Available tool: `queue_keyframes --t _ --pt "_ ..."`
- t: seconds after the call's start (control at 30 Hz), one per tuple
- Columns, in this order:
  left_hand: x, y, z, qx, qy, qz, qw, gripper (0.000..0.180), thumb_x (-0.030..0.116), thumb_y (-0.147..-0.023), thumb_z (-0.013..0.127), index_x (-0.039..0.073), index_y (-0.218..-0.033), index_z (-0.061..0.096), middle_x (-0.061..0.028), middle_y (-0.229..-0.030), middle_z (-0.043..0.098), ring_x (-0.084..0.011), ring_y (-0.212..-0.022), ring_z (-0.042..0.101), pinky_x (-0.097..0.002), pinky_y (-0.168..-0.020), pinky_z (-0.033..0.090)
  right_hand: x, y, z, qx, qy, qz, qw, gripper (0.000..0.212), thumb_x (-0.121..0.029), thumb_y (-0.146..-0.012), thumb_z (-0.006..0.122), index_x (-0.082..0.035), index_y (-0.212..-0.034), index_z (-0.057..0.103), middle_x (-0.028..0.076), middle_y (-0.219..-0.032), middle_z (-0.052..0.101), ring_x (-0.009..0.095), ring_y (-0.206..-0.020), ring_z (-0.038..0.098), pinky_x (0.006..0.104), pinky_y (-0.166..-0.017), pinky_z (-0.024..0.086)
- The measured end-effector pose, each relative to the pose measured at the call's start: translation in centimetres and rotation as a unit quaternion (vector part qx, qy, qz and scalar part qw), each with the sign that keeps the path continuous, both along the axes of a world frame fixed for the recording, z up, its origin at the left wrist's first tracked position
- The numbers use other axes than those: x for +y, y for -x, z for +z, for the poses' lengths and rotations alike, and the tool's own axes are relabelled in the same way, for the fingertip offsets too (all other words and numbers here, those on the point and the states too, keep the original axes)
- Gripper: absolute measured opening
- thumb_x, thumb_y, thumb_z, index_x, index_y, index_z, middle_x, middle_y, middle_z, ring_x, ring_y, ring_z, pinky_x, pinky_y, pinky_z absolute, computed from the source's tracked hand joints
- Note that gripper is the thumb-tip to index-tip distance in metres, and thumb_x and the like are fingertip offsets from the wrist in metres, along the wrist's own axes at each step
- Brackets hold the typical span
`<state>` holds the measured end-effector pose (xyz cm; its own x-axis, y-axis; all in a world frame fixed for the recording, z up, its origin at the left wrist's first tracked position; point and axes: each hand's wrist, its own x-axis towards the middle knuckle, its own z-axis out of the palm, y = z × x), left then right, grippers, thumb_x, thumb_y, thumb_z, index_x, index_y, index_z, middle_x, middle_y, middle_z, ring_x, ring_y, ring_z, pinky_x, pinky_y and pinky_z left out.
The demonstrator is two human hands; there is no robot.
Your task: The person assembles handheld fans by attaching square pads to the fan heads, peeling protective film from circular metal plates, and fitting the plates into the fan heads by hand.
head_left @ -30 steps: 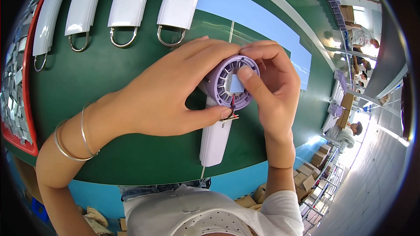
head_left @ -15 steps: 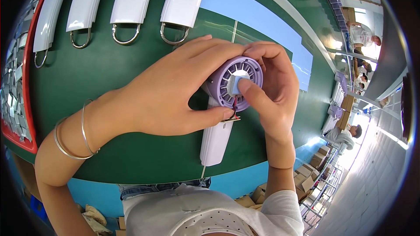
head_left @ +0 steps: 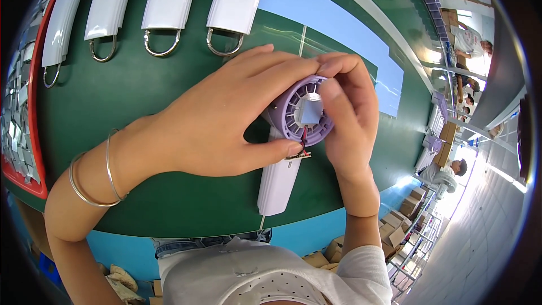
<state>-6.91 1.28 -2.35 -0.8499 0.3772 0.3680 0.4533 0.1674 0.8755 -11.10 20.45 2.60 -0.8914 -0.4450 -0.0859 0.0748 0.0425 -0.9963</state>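
Observation:
A handheld fan with a pale handle (head_left: 276,189) and a round purple head (head_left: 280,114) lies on the green table. On the hub at the middle of its slotted ring sits a small blue-grey square pad (head_left: 311,112). Red and black wires run down from there to a small circuit board (head_left: 299,156) by the handle's top. My left hand (head_left: 226,113) is wrapped round the head from the left, its thumb beside the board. Curled about the right side, my right hand (head_left: 353,116) has its thumb over the ring's upper right edge; its fingertips meet my left fingers.
Several white curved pieces (head_left: 164,0) with metal loops lie across the far left. A red tray (head_left: 36,135) of small grey-white squares stands at the left edge. Light blue sheets (head_left: 322,14) lie beyond my hands. Cardboard boxes (head_left: 395,231) and other people are off to the right.
My right thumb has lifted off the square pad and moved up to the ring's upper right, uncovering the pad. My left hand keeps its hold, nearly still.

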Motion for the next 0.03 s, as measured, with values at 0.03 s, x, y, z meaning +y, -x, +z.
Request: queue_keyframes --t 0.03 --pt "-0.06 -0.07 0.15 0.003 0.007 0.003 1.000 0.078 0.025 -0.078 0.078 0.002 -0.144 0.042 -0.0166 -0.139 0.053 -0.0370 -0.129 0.050 -0.0558 -0.117 0.026 0.60 0.34 0.03 0.005 0.006 0.031 1.000 0.024 -0.014 -0.094 0.065 -0.003 -0.110 0.051 0.006 -0.106 0.055 0.011 -0.096 0.054 0.0276 -0.084 0.048"
